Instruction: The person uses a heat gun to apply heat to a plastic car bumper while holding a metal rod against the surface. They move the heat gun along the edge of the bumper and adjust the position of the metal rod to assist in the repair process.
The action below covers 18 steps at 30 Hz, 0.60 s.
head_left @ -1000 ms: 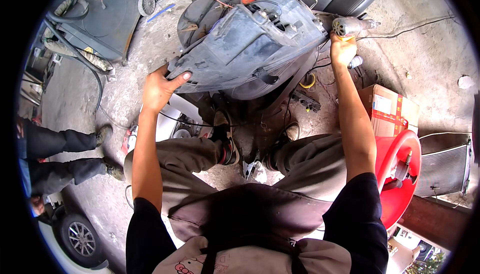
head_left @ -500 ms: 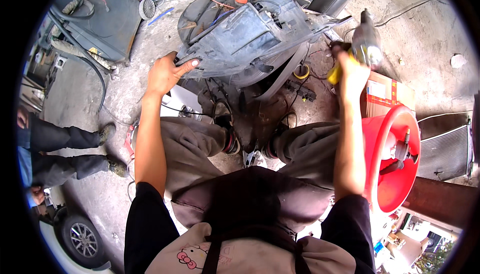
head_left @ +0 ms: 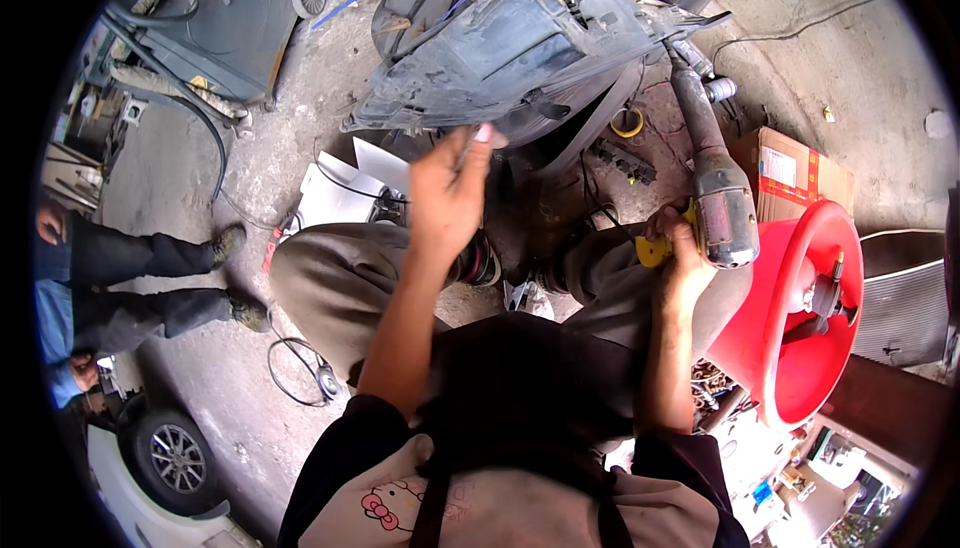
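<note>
My right hand [head_left: 680, 253] is closed round the yellow handle of a pistol-shaped power tool [head_left: 727, 213] with a scuffed metal body. Its long grey front end points away from me, above my right knee. My left hand [head_left: 447, 193] is raised over the gap between my knees, thumb and fingers pinched together. Something thin and greyish may be between them, but blur hides what it is. Just beyond the left fingertips lies a large, dusty grey plastic car part [head_left: 480, 58], its near edge close to them but apparently apart.
Near my right knee stands a red tub [head_left: 805, 318] with a metal tool in it, beside a cardboard box [head_left: 795, 173]. A yellow tape roll [head_left: 627, 123] and cables lie ahead. At left are another person's legs [head_left: 150, 278] and a car wheel [head_left: 172, 456].
My left hand has let go of the plastic part's edge and come right and nearer to me. My right hand has drawn the power tool back toward my right knee.
</note>
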Tool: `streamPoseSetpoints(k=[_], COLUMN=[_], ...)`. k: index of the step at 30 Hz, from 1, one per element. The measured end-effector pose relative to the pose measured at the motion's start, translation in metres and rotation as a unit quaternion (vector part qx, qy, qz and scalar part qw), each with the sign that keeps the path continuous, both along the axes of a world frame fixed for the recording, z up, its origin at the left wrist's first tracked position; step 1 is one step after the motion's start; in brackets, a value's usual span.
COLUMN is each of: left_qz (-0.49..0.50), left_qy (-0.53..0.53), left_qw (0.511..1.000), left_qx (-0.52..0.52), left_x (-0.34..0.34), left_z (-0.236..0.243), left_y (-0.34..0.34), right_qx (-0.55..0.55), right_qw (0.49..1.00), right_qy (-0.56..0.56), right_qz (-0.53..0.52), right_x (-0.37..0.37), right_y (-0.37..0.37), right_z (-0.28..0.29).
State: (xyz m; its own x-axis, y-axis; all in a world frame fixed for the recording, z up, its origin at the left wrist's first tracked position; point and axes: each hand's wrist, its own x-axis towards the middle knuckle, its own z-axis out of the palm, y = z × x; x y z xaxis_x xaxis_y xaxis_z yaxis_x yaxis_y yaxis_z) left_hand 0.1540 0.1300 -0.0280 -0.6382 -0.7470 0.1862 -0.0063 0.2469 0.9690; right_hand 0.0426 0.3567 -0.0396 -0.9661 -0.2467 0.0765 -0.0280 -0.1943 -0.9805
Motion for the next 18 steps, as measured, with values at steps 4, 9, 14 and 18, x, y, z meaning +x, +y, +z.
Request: streamPoseSetpoints(k=[4,9,14,18], left_qz=[0.013,0.002,-0.031,-0.031], left_qy=[0.094,0.191,0.198,0.215], left_qw=[0.933,0.83,0.822,0.823], left_qx=[0.346,0.525,0.534,0.526], left_x=[-0.068,-0.093,-0.096,-0.099], left_z=[-0.116,-0.143,-0.134,-0.133], left_y=[0.041,0.051,0.042,0.041], right_qx=[-0.06,-0.029,-0.021,-0.028], right_qw=[0.998,0.999,0.999,1.0], right_qy=[0.016,0.018,0.019,0.013], right_qz=[0.009,-0.019,-0.017,-0.002], right_x=[-0.004,0.001,-0.004,-0.006], right_y=[-0.002,-0.004,-0.001,-0.001], right_z=[-0.01,-0.012,-0.019,-0.021])
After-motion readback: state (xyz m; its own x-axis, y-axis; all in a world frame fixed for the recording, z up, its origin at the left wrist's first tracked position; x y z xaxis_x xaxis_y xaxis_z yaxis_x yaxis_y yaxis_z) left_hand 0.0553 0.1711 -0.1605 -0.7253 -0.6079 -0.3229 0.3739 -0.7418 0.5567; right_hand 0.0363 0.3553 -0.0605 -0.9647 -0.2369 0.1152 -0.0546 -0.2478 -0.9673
